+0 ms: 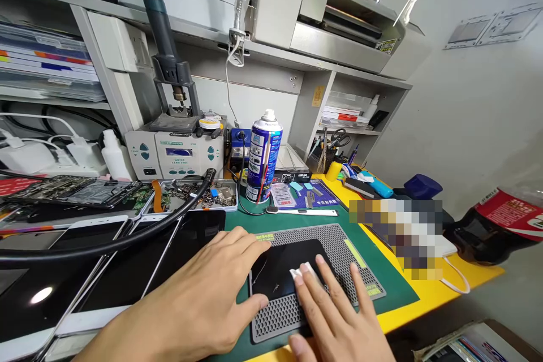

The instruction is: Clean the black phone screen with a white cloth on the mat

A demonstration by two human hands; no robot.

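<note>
A black smartphone [282, 266] lies face up on a grey honeycomb mat [278, 319], a crack line and a small star-shaped mark showing on its glass. My left hand [212, 288] holds the phone's left end, fingers at its upper corner and thumb by its lower one. With the fingertips of my right hand [335, 311] I press a small white wipe [297, 272] flat on the phone's surface. The fingers of that hand are partly spread, and they cover much of the wipe and the phone's lower right part.
Behind the mat lie a white-handled brush [303, 211] and a blue spray can [263, 158], upright. Large dark-screened devices [169, 260] and a thick black hose [139, 251] crowd the left. A cola bottle [500, 226] lies at the right edge of the yellow table [470, 274].
</note>
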